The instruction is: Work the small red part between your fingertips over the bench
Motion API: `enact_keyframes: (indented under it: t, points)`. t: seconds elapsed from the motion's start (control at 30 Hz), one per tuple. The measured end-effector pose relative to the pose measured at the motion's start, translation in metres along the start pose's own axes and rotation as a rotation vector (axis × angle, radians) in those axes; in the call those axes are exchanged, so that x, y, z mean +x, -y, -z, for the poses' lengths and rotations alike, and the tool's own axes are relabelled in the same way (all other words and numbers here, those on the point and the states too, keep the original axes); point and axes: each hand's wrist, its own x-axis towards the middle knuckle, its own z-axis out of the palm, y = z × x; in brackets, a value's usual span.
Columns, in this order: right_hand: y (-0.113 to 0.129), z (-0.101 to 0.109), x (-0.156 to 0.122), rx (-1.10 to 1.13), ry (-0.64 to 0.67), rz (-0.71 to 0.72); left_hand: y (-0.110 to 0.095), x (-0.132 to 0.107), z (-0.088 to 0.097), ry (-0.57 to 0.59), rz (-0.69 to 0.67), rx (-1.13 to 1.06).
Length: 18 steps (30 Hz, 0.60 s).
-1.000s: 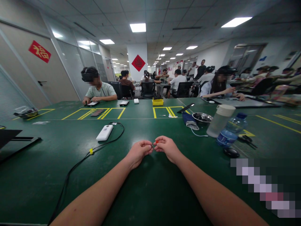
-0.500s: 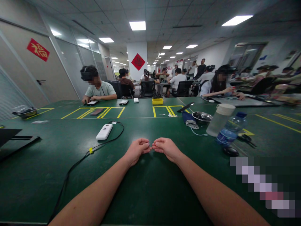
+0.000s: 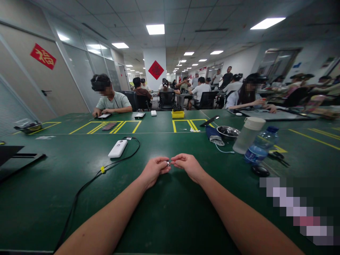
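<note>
Just above the green table [image 3: 170, 219], my left hand [image 3: 156, 170] pinches a small shiny metal piece [image 3: 168, 163] between thumb and fingers. The piece is too small for me to tell its kind. My right hand [image 3: 187, 165] is close by on the right, its thumb and fingertips pressed together beside the metal piece. Whether anything sits in the right fingertips is hidden from view. A narrow gap shows between the two hands.
A white power bank [image 3: 118, 148] with a black cable [image 3: 87, 184] lies to the left. On the right stand a frosted bottle [image 3: 248, 136], a water bottle [image 3: 261, 145], a metal bowl [image 3: 228, 132] and a black mouse [image 3: 260, 171]. Co-workers sit across the table.
The fingertips have parted slightly, and the small metal piece now shows in my left fingers. My right hand has shifted a little upward.
</note>
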Motion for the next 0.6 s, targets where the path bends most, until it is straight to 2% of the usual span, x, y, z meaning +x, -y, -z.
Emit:
enact_keyframes:
  t: [0.1,0.33,0.6]
  points:
    - [-0.0036,0.0009,0.0014,0.034,-0.006,-0.065,0.0036,0.0031,0.0032,0.001,0.029,-0.006]
    - [-0.0017,-0.0003,-0.0006,0.025,0.010,-0.055,0.0019,0.0024,0.0040,0.000,0.006,0.038]
    - [-0.0059,0.0020,0.0011,0.070,0.001,-0.146,0.0028,0.0022,0.0018,-0.016,0.033,0.014]
